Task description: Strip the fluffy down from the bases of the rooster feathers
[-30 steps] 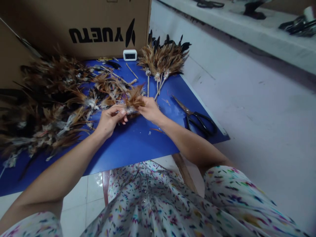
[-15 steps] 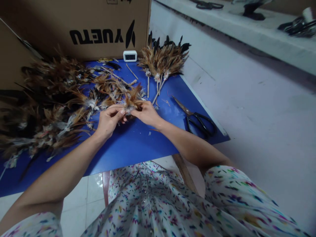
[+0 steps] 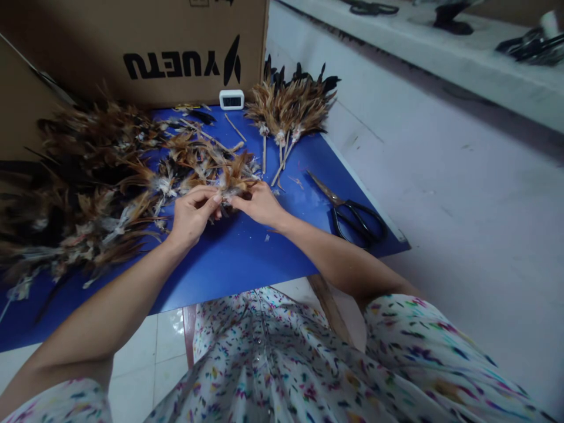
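Observation:
Between my two hands is a small bunch of brown feathers (image 3: 233, 179) with pale grey fluff at its base. My left hand (image 3: 192, 214) pinches that base from the left, thumb and forefinger pressed together. From the right, my right hand (image 3: 258, 204) grips the same bunch, its thumb close to the left one. The undersides of the fingers are hidden. Just behind and to the left, loose brown feathers (image 3: 194, 155) lie on the blue table (image 3: 247, 252), spreading into a large heap (image 3: 88, 223).
Feather bundles on sticks (image 3: 291, 111) lie at the back right. Black-handled scissors (image 3: 348, 211) rest by the right edge. A small white digital clock (image 3: 231, 100) stands before a cardboard box (image 3: 176, 29). Loose sticks (image 3: 235, 127) lie near it. A ledge (image 3: 414, 35) runs along the wall.
Both hands stay on the feather bunch, with only a slight shift of the fingers and a small turn of the feathers. Everything else lies as before.

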### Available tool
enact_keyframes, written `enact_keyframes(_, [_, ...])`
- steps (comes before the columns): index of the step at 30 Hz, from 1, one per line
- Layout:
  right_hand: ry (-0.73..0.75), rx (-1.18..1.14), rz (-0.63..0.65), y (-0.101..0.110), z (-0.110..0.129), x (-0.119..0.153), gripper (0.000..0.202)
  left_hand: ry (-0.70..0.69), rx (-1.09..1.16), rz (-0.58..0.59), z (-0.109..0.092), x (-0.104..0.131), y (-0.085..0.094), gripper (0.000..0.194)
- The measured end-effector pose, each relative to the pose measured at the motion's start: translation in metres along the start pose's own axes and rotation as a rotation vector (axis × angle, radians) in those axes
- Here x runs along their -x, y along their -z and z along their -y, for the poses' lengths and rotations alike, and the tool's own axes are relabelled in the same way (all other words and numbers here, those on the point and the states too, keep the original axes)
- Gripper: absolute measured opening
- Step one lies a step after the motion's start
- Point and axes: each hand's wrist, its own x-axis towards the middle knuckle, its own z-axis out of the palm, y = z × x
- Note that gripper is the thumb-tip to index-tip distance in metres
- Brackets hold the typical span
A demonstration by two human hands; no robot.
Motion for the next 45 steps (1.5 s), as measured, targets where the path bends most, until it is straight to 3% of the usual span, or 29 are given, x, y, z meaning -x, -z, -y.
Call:
enact_keyframes(10, [-0.058,0.129,0.065,0.009,0.017,0.006,0.016,-0.113,-0.259,-0.072,-0.002,-0.003,0.008,0.02])
enact_keyframes(18, [0.265,0.389,0.198,0.02,0.033,0.011,0.013,-0.235,-0.504,-0.021,-0.019,-0.003,0.006,0.012])
enact_keyframes(25, [0.441,0.656,0.122,0.029,0.042,0.01,0.027,-0.283,-0.552,0.178,-0.024,0.001,0.003,0.009])
enact_keyframes(30, [0.417,0.458,0.137,0.041,0.035,-0.002,0.019,-0.329,-0.509,0.324,-0.03,0.002,0.003,0.01])
enact_keyframes(34, [0.236,0.107,0.221,0.043,0.02,-0.012,0.017,-0.257,-0.368,0.341,-0.033,0.002,0.003,0.014])
enact_keyframes(37, [0.027,-0.16,0.296,0.035,0.007,-0.014,0.029,-0.187,-0.262,0.292,-0.032,0.002,0.004,0.019])
enact_keyframes(40, [-0.046,-0.323,0.287,0.023,-0.001,-0.013,0.029,-0.198,-0.237,0.176,-0.027,-0.001,0.005,0.018])
enact_keyframes(45, [0.001,-0.161,0.23,0.012,0.009,-0.002,0.015,-0.242,-0.332,0.012,-0.019,-0.003,0.008,0.014])
